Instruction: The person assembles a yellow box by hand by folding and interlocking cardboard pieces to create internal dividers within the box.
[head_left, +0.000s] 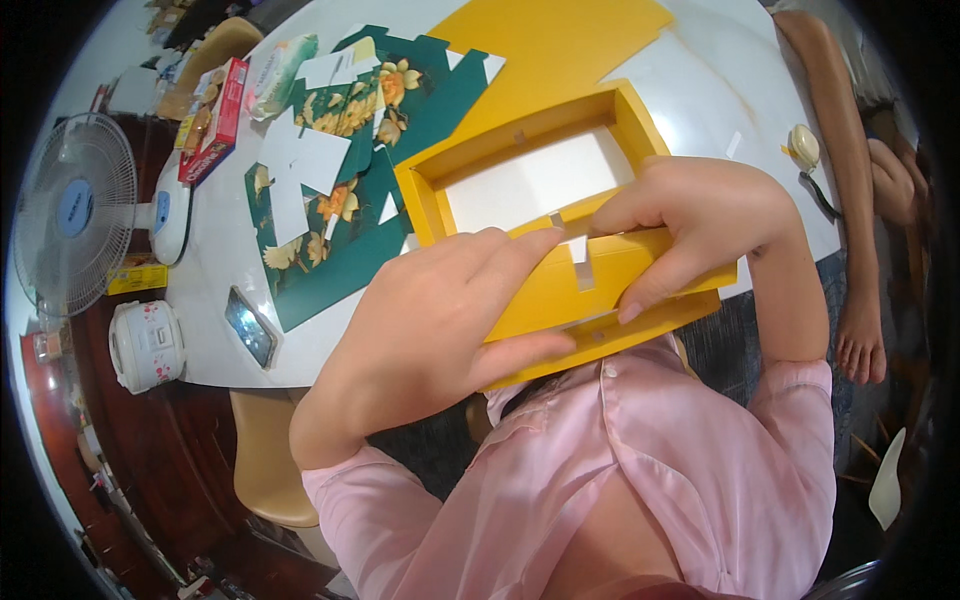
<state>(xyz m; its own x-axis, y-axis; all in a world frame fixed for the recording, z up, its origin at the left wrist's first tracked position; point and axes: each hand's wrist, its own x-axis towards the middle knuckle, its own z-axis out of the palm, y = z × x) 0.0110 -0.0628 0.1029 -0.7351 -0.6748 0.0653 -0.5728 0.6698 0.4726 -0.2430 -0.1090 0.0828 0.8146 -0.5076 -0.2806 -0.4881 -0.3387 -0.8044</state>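
A yellow cardboard box [633, 135] with a white bottom inside sits tilted at the table's near edge. Both my hands grip its near side, where a yellow panel and a flap below it stick out toward my body. My left hand [430, 300] wraps the left part, fingers on top and thumb on the lower flap. At the right part, my right hand [705, 220] pinches the panel between thumb and curled fingers. A short strip, apparently tape [583, 268], lies on the panel between my hands. The fingers partly hide the near wall.
Left of the box lies a green floral cardboard sheet [345, 270] with white flaps; beyond is a yellow sheet [560, 40]. A phone [250, 328], red box [215, 120], soft pack [283, 75] and fan [75, 210] stand left. Another person's leg [835, 130] is at the right, near a cream-coloured tool [803, 147].
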